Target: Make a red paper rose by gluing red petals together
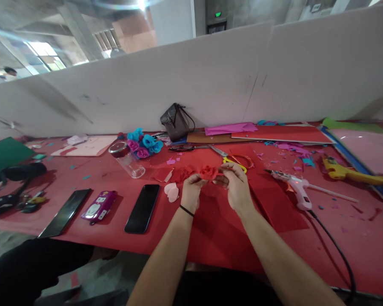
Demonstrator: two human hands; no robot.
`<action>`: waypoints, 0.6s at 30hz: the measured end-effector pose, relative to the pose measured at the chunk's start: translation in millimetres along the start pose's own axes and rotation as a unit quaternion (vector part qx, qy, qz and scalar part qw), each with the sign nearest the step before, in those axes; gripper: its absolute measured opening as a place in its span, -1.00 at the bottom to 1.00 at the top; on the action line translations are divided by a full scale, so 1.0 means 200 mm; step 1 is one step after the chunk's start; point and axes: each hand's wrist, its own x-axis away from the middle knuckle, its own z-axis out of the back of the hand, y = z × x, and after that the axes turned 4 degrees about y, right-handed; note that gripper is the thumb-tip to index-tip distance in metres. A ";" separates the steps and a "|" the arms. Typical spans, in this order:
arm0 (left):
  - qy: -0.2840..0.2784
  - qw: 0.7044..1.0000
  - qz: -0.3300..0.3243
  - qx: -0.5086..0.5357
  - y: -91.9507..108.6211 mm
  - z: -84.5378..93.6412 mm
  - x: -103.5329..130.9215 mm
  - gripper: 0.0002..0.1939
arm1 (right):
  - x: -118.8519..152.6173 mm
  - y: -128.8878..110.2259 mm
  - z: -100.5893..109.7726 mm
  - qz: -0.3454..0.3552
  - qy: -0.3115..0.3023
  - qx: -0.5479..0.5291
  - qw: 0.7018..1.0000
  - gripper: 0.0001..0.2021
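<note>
Between my two hands is a red paper flower, with ruffled petals. My left hand has its fingers closed on the flower's lower left side. My right hand pinches at the flower's right side; a small red piece seems to be between the fingertips, though it blends into the red table. Loose red petals lie just left of the flower. Behind my right hand rest scissors with yellow handles. Pale pink petal cutouts are beside my left wrist.
A pink glue gun with a trailing cord lies right, a yellow glue gun beyond it. Red paper sheets lie near my right forearm. Leftward are a black phone, a clear jar and blue-pink paper flowers. A white partition stands behind.
</note>
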 end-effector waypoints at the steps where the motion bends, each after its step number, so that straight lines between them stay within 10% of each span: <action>1: -0.002 1.000 -0.001 0.007 0.00 0.00 0.00 -0.80 | 0.00 0.00 0.00 -0.003 -0.004 0.009 1.000 -0.82; 18: -0.002 1.000 -0.014 -0.001 0.01 0.00 0.02 -0.82 | -0.01 0.07 0.01 0.095 -0.072 0.137 0.983 -0.81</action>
